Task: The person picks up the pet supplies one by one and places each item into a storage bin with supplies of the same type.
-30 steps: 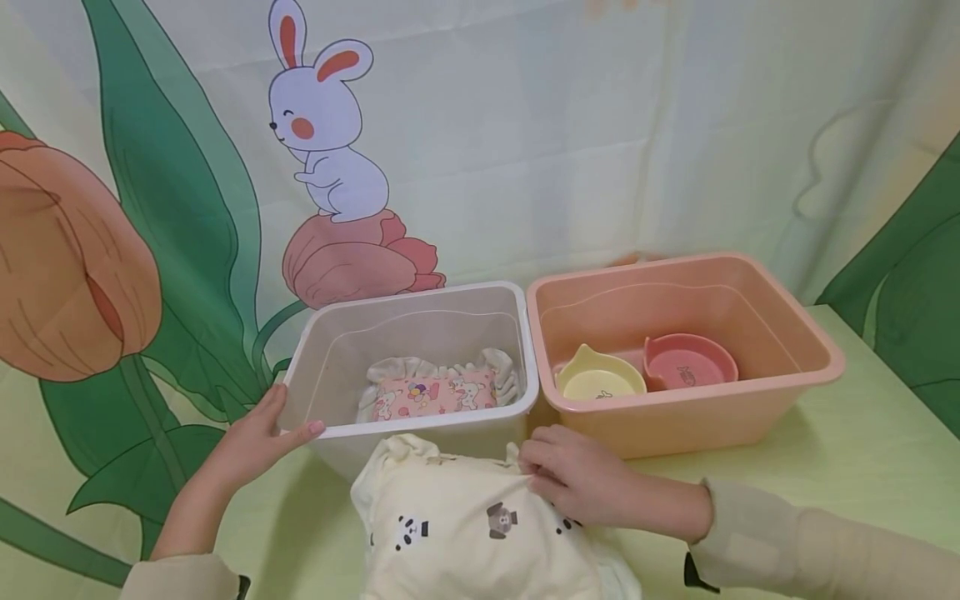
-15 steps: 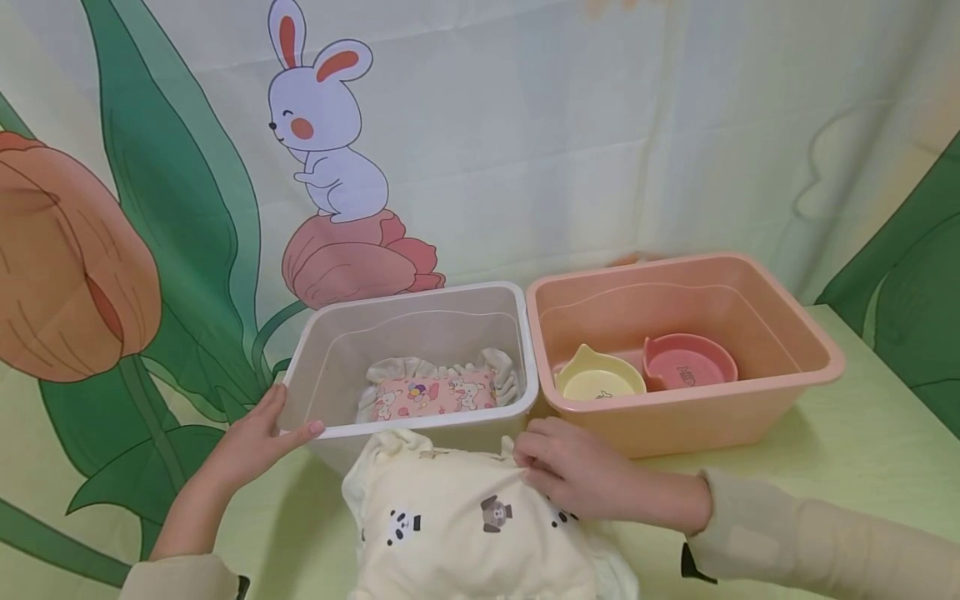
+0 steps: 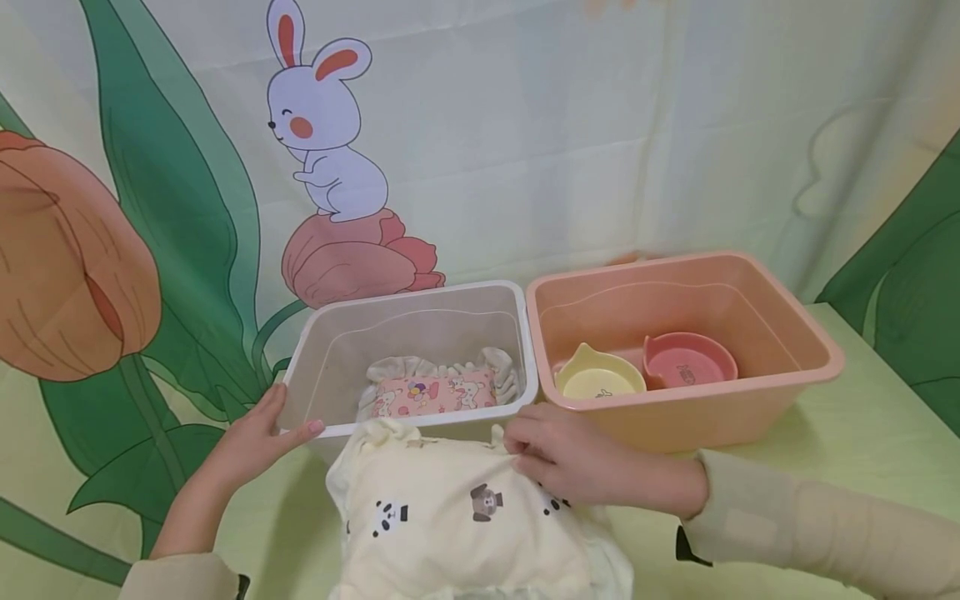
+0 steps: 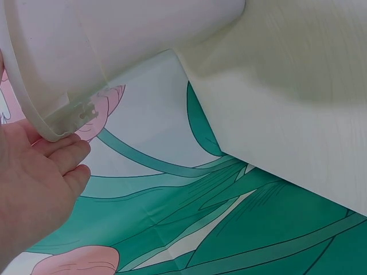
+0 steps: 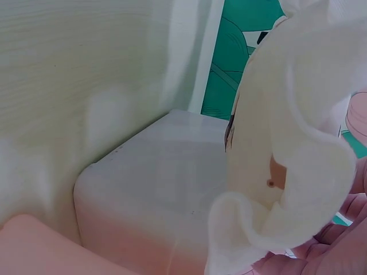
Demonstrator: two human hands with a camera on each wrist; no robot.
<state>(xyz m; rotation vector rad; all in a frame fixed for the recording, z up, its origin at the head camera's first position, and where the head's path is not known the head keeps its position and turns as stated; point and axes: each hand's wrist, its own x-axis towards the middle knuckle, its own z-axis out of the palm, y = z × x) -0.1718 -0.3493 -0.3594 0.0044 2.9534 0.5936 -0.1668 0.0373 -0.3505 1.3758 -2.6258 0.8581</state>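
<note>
My left hand (image 3: 255, 437) holds the left corner of a white plastic bin (image 3: 420, 429). Its thumb lies over the rim, and in the left wrist view its fingers (image 4: 67, 154) curl under the lip. A small pink ruffled pillow (image 3: 433, 395) with rabbit prints lies inside this bin. With my right hand (image 3: 566, 452) I pinch the upper right edge of a cream pillow (image 3: 450, 517) printed with panda and dog faces. This pillow hangs in front of the white bin, its top edge overlapping the front wall. Its lower part is cut off by the head view.
Against the white bin's right side stands a peach bin (image 3: 675, 425). In it lie a yellow dish (image 3: 600, 382) and a red dish (image 3: 692, 362). Both bins stand on a pale green table (image 3: 847, 433), with a printed curtain (image 3: 525, 150) behind.
The cream pillow has risen and shifted left with my right hand, closer to the white bin's front rim. My left hand has stayed on the rim.
</note>
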